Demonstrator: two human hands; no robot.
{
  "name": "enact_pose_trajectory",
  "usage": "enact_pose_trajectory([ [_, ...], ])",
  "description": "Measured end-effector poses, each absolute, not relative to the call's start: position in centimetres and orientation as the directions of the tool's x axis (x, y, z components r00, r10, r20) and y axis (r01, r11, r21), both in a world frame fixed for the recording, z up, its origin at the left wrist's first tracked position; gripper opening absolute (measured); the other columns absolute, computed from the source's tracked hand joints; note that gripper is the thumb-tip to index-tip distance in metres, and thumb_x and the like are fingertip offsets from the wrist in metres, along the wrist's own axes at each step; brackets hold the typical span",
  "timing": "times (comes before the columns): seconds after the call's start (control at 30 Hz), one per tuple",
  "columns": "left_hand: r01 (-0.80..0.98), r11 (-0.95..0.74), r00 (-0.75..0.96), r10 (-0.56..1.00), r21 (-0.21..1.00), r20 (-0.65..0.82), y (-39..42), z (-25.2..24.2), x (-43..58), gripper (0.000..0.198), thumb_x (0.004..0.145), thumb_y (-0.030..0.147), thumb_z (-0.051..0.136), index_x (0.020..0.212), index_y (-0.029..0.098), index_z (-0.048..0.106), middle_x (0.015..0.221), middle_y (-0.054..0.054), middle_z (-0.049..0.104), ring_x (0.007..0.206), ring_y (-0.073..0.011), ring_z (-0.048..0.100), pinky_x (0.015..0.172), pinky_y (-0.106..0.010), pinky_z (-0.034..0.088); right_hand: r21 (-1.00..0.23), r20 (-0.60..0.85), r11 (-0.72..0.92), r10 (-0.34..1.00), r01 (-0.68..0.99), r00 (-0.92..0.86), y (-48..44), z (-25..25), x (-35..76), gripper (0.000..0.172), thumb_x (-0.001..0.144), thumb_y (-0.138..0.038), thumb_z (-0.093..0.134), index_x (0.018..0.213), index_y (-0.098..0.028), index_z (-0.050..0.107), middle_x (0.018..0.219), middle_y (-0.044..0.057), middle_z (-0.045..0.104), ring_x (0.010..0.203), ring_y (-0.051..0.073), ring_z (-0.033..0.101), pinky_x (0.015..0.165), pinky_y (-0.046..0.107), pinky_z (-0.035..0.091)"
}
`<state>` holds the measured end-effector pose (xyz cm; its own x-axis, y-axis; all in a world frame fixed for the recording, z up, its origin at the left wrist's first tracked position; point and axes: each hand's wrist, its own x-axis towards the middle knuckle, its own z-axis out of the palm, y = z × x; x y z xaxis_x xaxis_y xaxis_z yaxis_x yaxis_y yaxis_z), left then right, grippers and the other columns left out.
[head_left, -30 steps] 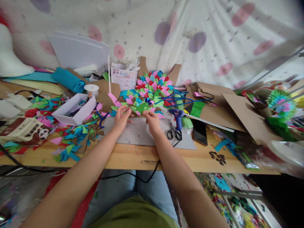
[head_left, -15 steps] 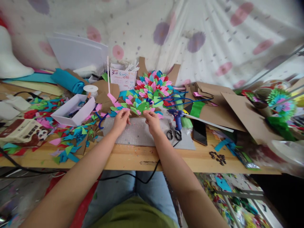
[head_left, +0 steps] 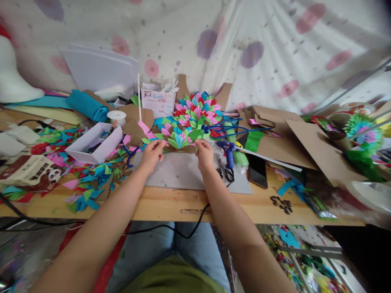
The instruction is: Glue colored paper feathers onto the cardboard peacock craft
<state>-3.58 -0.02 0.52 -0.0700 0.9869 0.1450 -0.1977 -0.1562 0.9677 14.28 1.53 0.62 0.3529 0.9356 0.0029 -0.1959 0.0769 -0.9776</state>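
Closed in a pinch, my right hand point(head_left: 204, 154) holds a green crepe-paper leaf point(head_left: 196, 134) by its lower end. The leaf stands up over the right part of a piece of cardboard covered with pleated paper petals point(head_left: 178, 137) in green, blue and pink. At that piece's lower left edge is my left hand point(head_left: 153, 154), fingers pressed together; what they grip, if anything, is hidden. Behind it lies a second petal-covered piece point(head_left: 198, 106) in red, pink and blue. Both hands are above a grey mat point(head_left: 177, 171).
A blue glue gun point(head_left: 227, 152), black-handled scissors point(head_left: 228, 175) and a phone point(head_left: 257, 171) lie right of my right hand. A white box point(head_left: 93, 148) stands left among paper scraps point(head_left: 94, 183). Cardboard sheets point(head_left: 317, 150) lean at right. A black cord point(head_left: 171, 225) hangs over the table edge.
My hands have moved apart, the left one leftward and the right one rightward. The green leaf has shifted right and up with my right hand, uncovering the petals in the middle.
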Motion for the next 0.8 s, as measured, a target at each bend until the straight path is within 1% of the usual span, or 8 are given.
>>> enact_pose_trajectory([
  [0.1, -0.167, -0.226, -0.218, 0.958, 0.960, 0.188, 0.8, 0.8, -4.9, 0.023, 0.064, 0.030, 0.069, 0.062, 0.018, 0.050, 0.049, 0.007, 0.039, 0.037, -0.0042, 0.034, 0.034, -0.018, 0.027, -0.992, 0.052, 0.088, 0.943, -0.096, 0.328, 2.3, 1.6, 15.5, 0.025, 0.057, -0.039, 0.067, 0.066, -0.018, 0.057, 0.060, -0.005, 0.049, 0.051, 0.006, 0.035, 0.048, 0.022, 0.026],
  [0.23, -0.072, -0.297, -0.160, 0.946, 0.952, 0.283, 1.1, 0.8, -5.6, 0.030, 0.053, 0.021, 0.076, 0.071, 0.019, 0.053, 0.056, 0.006, 0.047, 0.045, -0.0063, 0.044, 0.040, -0.017, 0.033, -0.995, 0.073, 0.064, 0.991, 0.080, 0.116, 3.2, 2.6, 16.3, 0.017, 0.058, -0.032, 0.067, 0.062, -0.017, 0.060, 0.057, -0.005, 0.050, 0.051, 0.007, 0.037, 0.051, 0.023, 0.028],
  [0.37, 0.134, -0.236, -0.111, 0.961, 0.962, 0.251, 0.7, 0.6, -5.4, 0.028, 0.072, 0.038, 0.062, 0.056, 0.018, 0.051, 0.043, 0.006, 0.035, 0.040, -0.0069, 0.034, 0.040, -0.019, 0.026, -0.983, 0.023, 0.029, 0.999, 0.181, -0.033, 4.2, 1.7, 16.3, 0.010, 0.060, -0.026, 0.065, 0.061, -0.017, 0.063, 0.056, -0.004, 0.054, 0.051, 0.007, 0.042, 0.053, 0.023, 0.031],
  [0.43, 0.267, -0.241, -0.103, 0.956, 0.933, 0.276, 0.7, 0.5, -5.4, 0.036, 0.075, 0.040, 0.057, 0.049, 0.018, 0.046, 0.040, 0.005, 0.032, 0.040, -0.0076, 0.033, 0.043, -0.020, 0.027, -0.971, 0.030, 0.036, 0.999, 0.235, -0.029, 4.8, 0.8, 16.2, 0.007, 0.061, -0.024, 0.065, 0.059, -0.017, 0.064, 0.055, -0.003, 0.056, 0.053, 0.009, 0.045, 0.056, 0.023, 0.034],
  [0.6, 0.499, -0.269, -0.096, 0.928, 0.824, 0.361, 1.8, 0.5, -5.1, 0.019, 0.060, 0.023, 0.068, 0.075, 0.020, 0.057, 0.072, 0.002, 0.058, 0.056, -0.0106, 0.048, 0.057, -0.024, 0.038, -0.898, 0.072, 0.050, 0.997, 0.438, 0.034, 6.0, -0.6, 15.8, 0.002, 0.060, -0.021, 0.068, 0.059, -0.021, 0.069, 0.061, -0.002, 0.064, 0.062, 0.014, 0.056, 0.061, 0.026, 0.039],
  [0.67, 0.605, -0.245, -0.077, 0.929, 0.757, 0.362, 2.5, 0.6, -4.7, 0.014, 0.065, 0.025, 0.065, 0.060, 0.020, 0.054, 0.065, 0.001, 0.053, 0.055, -0.0122, 0.046, 0.057, -0.025, 0.036, -0.869, 0.093, 0.070, 0.995, 0.491, 0.023, 6.1, -0.6, 15.7, 0.005, 0.061, -0.020, 0.068, 0.057, -0.022, 0.070, 0.061, -0.002, 0.065, 0.063, 0.015, 0.057, 0.062, 0.027, 0.039],
  [0.73, 0.668, -0.270, -0.032, 0.921, 0.693, 0.389, 3.4, 0.7, -4.0, 0.033, 0.071, 0.026, 0.061, 0.045, 0.020, 0.042, 0.055, 0.000, 0.044, 0.054, -0.0139, 0.044, 0.057, -0.026, 0.036, -0.857, 0.105, 0.087, 0.994, 0.509, 0.007, 6.0, -0.5, 15.7, 0.009, 0.061, -0.018, 0.067, 0.053, -0.023, 0.069, 0.059, -0.001, 0.065, 0.061, 0.016, 0.058, 0.061, 0.028, 0.039],
  [0.8, 0.675, -0.334, 0.011, 0.896, 0.658, 0.444, 4.2, 0.9, -3.3, 0.031, 0.069, 0.022, 0.062, 0.046, 0.020, 0.041, 0.057, 0.000, 0.046, 0.060, -0.0154, 0.047, 0.062, -0.027, 0.038, -0.855, 0.112, 0.093, 0.994, 0.509, 0.007, 5.9, -0.5, 15.6, 0.012, 0.062, -0.018, 0.067, 0.051, -0.023, 0.068, 0.057, -0.001, 0.065, 0.059, 0.016, 0.057, 0.060, 0.028, 0.039],
])
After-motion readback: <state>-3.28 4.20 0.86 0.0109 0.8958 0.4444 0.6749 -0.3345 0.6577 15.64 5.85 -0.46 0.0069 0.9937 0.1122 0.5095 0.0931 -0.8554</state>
